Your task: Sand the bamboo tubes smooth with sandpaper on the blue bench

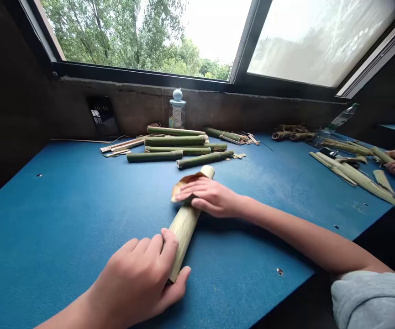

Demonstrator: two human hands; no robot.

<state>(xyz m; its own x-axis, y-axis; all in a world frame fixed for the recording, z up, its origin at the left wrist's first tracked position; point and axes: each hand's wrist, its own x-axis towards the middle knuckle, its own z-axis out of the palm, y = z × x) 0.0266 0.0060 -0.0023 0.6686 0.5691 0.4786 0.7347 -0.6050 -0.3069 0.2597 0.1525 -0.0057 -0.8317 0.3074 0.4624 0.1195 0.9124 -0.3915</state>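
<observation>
The bamboo lies aslant on the blue table, nearer than the green stalks. Its surface is pale, creamy yellow-green, faintly streaked lengthwise, and its far end is rounded. The left hand grips its near end. The right hand holds a brown sheet against it, probably sandpaper, though blur hides its grain.

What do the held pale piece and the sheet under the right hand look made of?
Pale piece: probably peeled bamboo, matte, faintly streaked, stick-shaped like the green stalks behind. Sheet: perhaps sandpaper, thin, brownish and curling, though no grit is discernible.
</observation>
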